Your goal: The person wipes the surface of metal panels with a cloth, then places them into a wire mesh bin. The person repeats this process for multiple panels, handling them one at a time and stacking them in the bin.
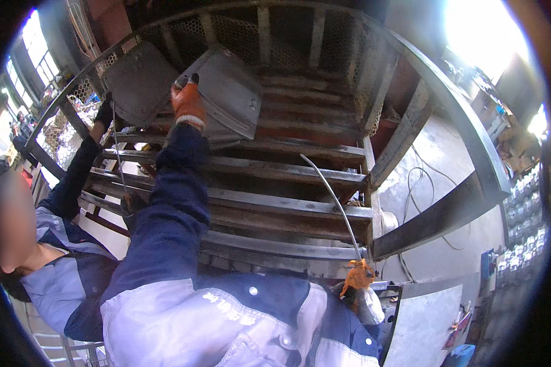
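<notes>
My left hand (188,101), in an orange glove with dark fingertips, is closed on the near-left edge of a grey, bent sheet-metal panel (232,92). The panel stands tilted on the slats of a large metal rack. At my lower right, my right hand (356,278), also in an orange glove, is closed round a long thin metal rod (333,199). The rod's curved tip points up and left over the slats. Another grey metal panel (139,85) leans to the left of the first. Beside it is a co-worker's dark-gloved hand (105,110) near a thin rod (117,144).
The rack has parallel metal slats (288,199), mesh sides and a curved frame rail (453,110). A co-worker (61,269) stands close on my left. Cables (410,189) lie on the floor to the right, near a pale board (422,327) and stacked shiny parts (523,244).
</notes>
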Tool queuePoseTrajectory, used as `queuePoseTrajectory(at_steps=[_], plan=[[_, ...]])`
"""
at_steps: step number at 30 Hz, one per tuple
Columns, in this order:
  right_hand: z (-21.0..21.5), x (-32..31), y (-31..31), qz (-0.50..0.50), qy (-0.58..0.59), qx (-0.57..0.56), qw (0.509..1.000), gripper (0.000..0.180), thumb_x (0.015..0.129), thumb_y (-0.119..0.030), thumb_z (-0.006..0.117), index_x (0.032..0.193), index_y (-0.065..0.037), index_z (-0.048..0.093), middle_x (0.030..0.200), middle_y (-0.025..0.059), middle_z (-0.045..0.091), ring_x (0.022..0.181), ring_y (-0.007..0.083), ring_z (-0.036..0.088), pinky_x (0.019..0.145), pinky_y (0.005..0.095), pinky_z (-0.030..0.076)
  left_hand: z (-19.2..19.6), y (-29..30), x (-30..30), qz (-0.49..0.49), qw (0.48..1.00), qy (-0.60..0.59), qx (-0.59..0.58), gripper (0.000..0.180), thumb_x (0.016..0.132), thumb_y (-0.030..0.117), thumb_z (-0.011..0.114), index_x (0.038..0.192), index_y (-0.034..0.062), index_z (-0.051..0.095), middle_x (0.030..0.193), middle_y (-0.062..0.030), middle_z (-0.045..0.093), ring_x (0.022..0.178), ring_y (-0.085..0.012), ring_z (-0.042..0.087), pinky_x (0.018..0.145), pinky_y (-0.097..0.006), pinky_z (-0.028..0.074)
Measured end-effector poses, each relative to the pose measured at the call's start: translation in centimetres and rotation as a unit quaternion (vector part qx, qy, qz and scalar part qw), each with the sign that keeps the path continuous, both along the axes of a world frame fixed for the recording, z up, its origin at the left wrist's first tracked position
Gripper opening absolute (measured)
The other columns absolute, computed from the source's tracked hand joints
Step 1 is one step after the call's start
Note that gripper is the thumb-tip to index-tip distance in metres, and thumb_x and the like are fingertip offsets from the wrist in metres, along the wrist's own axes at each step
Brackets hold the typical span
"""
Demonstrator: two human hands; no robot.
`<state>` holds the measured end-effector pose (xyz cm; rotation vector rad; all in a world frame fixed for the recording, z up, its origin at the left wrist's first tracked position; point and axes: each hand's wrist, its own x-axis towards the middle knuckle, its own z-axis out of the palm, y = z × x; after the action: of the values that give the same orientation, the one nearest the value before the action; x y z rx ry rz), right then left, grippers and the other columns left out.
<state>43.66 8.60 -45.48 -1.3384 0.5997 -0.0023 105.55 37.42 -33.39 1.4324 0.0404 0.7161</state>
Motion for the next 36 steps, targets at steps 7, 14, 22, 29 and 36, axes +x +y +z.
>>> queuePoseTrajectory(at_steps=[7,14,22,29,36], plan=[[-0.5,-2.9,-4.2,0.157,-0.042,-0.424,0.891,0.051,0.1,-0.049,0.037,0.09,-0.003,0.055,0.074,0.0108,0.055,0.067,0.0247,0.054,0.057,0.0374,0.042,0.5,-4.5,-7.7,0.159,0.813,0.013,0.559,0.022,0.09,0.022,0.062,0.103,0.0042,0.066,0.083,-0.007,0.068,0.078,-0.022,0.064,0.069,-0.035,0.047],[3.0,-4.8,-8.8,0.135,-0.118,-0.333,0.926,0.047,0.101,-0.042,0.039,0.074,-0.007,0.053,0.059,0.0085,0.05,0.054,0.0263,0.05,0.049,0.0394,0.038,5.2,-1.1,-24.4,0.063,0.955,-0.084,0.279,0.023,0.092,0.021,0.058,0.098,-0.0006,0.066,0.078,-0.0125,0.066,0.07,-0.0242,0.06,0.066,-0.037,0.048],[5.4,2.5,-8.7,0.197,-0.147,-0.195,0.95,0.054,0.101,-0.046,0.04,0.088,0.002,0.06,0.064,0.0038,0.055,0.062,0.0112,0.046,0.057,0.0295,0.039,7.7,4.0,-43.8,0.02,0.95,-0.141,0.279,0.025,0.095,0.017,0.06,0.111,-0.0021,0.066,0.099,-0.0064,0.069,0.087,-0.0135,0.062,0.079,-0.027,0.05],[6.7,10.0,-4.3,0.22,-0.088,-0.302,0.923,0.068,0.095,-0.061,0.041,0.097,0.001,0.069,0.068,0.0159,0.063,0.052,0.0251,0.062,0.044,0.0378,0.046,7.2,8.1,-51.0,0.057,0.973,-0.047,0.218,0.03,0.097,0.017,0.051,0.116,-0.0036,0.062,0.109,-0.0077,0.066,0.1,-0.0157,0.061,0.092,-0.029,0.045],[5.9,5.6,-3.3,0.271,-0.142,-0.342,0.888,0.061,0.095,-0.055,0.047,0.085,0.004,0.061,0.061,0.0132,0.053,0.059,0.0229,0.056,0.057,0.0373,0.043,6.0,7.7,-49.9,0.095,0.958,-0.082,0.256,0.018,0.093,0.014,0.06,0.106,0.0033,0.068,0.075,0.0055,0.06,0.059,-0.0029,0.046,0.052,-0.02,0.034]])
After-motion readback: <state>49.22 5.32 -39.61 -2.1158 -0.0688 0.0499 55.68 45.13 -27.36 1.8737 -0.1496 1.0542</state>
